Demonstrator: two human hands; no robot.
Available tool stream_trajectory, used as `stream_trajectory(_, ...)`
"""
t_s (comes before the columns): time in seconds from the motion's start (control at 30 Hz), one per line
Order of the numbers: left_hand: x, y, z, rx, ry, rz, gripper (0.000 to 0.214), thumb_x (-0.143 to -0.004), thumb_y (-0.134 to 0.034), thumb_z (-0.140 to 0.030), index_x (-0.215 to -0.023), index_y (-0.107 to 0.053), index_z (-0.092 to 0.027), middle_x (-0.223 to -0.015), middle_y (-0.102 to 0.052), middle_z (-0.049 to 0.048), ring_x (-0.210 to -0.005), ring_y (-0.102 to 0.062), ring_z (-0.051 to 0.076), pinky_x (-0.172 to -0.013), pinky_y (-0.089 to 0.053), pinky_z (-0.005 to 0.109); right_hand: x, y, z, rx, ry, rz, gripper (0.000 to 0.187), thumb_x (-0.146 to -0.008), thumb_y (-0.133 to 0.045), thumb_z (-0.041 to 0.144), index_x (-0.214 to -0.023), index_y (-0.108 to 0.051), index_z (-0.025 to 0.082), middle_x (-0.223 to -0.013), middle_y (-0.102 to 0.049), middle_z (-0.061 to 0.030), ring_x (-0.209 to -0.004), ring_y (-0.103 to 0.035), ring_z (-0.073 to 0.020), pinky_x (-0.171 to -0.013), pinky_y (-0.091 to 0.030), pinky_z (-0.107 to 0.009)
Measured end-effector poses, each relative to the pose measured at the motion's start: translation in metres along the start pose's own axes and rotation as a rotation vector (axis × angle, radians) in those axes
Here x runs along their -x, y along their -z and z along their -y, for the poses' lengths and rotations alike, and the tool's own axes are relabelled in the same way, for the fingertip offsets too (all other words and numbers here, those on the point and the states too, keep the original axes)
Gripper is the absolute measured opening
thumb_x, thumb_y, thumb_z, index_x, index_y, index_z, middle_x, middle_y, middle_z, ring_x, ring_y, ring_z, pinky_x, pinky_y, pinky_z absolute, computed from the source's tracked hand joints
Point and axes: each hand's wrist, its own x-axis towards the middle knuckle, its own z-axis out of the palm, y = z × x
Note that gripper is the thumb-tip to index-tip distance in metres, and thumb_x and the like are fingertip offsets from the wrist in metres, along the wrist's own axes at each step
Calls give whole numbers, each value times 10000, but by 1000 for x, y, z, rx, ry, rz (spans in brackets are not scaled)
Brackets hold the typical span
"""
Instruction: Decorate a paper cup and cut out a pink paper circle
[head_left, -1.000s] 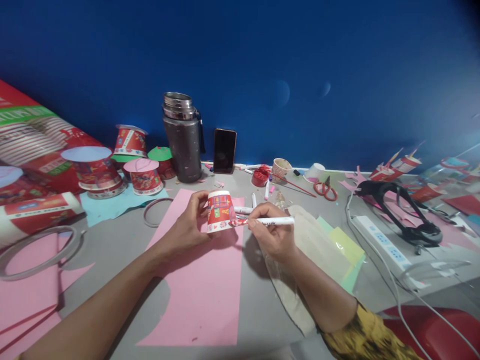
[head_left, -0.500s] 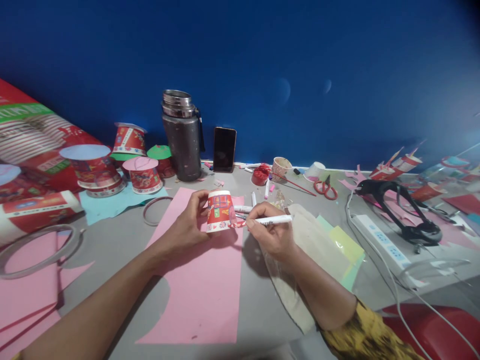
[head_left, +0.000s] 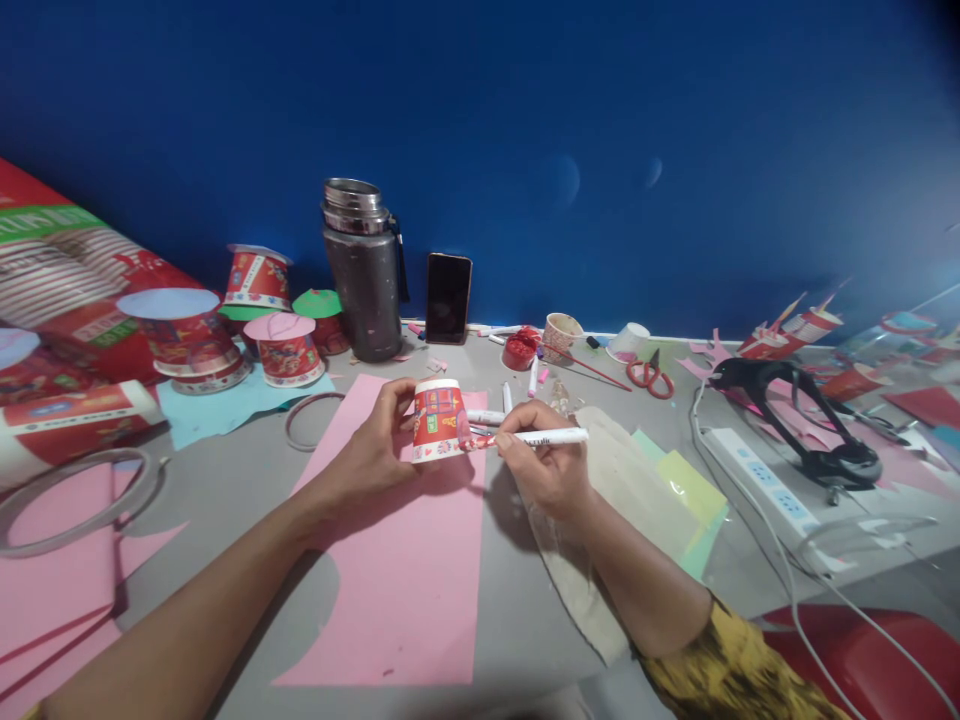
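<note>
paper cup (head_left: 437,422) was held up over the pink sheet (head_left: 405,600)
left hand (head_left: 381,430) was clamped round its side, right hand (head_left: 546,465) had a white marker (head_left: 564,437) pinched, tip near the cup's lower right; flask (head_left: 365,290) and phone (head_left: 448,298) stood behind.

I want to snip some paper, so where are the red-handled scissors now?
In the head view, the red-handled scissors lie right of centre toward the back of the table, just right of the white cup.
</note>
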Motion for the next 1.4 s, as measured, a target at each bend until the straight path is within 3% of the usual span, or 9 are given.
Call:
stream_trajectory(0.33,0,-1,-1,25,-12,4,822,-742,-903,-360,-1392,-406,-291,-1534,-537,155,-1430,-556,372,-1038,-601,461,-2,-1,2,11,37,20,77,-883,-638,193,-808,-637,204,-610,-566,45,-465,-438,-91,-459,-335,-242)
stream_trajectory(0.6,2,-3,-7,53,23,10,852,-726,-911,-367,-1406,-403,-296,-1538,-537,157,-1399,-586,377,-944,-645,427,-2,0,3,0,35,52,85,-886,-643,201,-801,-630,203,-595,-562,47,-465,-442,-94,-462,-334,-241)
stream_trajectory(0.73,0,-1,-4,17,8,12,845,-725,-908,-368,-1399,-405,-292,-1564,-508,159,-1442,-541,387,-1013,-615,453,0,1,-1,-26,2,-11,91,-903,-654,240,-819,-634,210,-617,-574,33,-488,-448,-110,-476,-353,-256)
stream_trajectory(0.87,-1,1,-2,-5,-8,3,829,-720,-907,-360,-1388,-421,-284,-1540,-529,160,-1413,-571,383,-1034,-604,473,1,0,-5,-17,-13,-85,111,-941,-658,280,-851,-661,215,-717,-633,-2,-580,-542,-137,-540,-428,-275)
stream_trajectory(1.07,1,1,-4,-10,21,4,788,-768,-869,-346,-1403,-404,-306,-1535,-533,148,-1398,-586,381,-977,-629,460,0,-3,-8,-25,-44,-134,147,-1014,-616,353,-1033,-700,233,-754,-677,-4,-600,-605,-141,-583,-490,-281)
stream_trajectory(1.3,-2,3,-1,-25,-8,6,730,-789,-848,-356,-1369,-407,-299,-1535,-507,140,-1420,-563,361,-1050,-588,469,-4,-2,0,162,68,-164,97,-963,-642,264,-1048,-682,239,-847,-722,-15,-708,-662,-164,-685,-536,-305)
stream_trajectory(1.4,-4,3,1,-52,-24,-6,717,-782,-844,-336,-1356,-417,-287,-1505,-525,142,-1414,-562,369,-1104,-548,512,-4,-1,3,242,89,-114,130,-947,-642,230,-1074,-670,239,-832,-713,-3,-666,-631,-153,-645,-512,-291)
